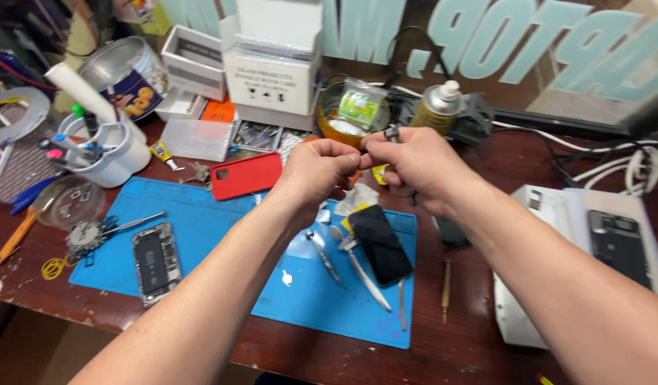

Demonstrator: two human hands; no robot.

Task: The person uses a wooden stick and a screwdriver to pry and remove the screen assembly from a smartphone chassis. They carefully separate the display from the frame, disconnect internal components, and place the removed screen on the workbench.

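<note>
Both hands are raised above the blue mat (222,235), fingertips meeting; the left hand (316,171) is curled into a loose fist, thumb and forefinger pinched narrow; the right hand (412,167) pinches a small dark part (392,132) that sticks up just above its fingers, though what the part is I cannot tell. Below the hands on the mat lie a black phone (380,244), face up and tilted, with tweezers (361,267) just beside it; an opened phone (156,261) lies well to the left; a red case (246,175) sits at the mat's far edge.
</note>
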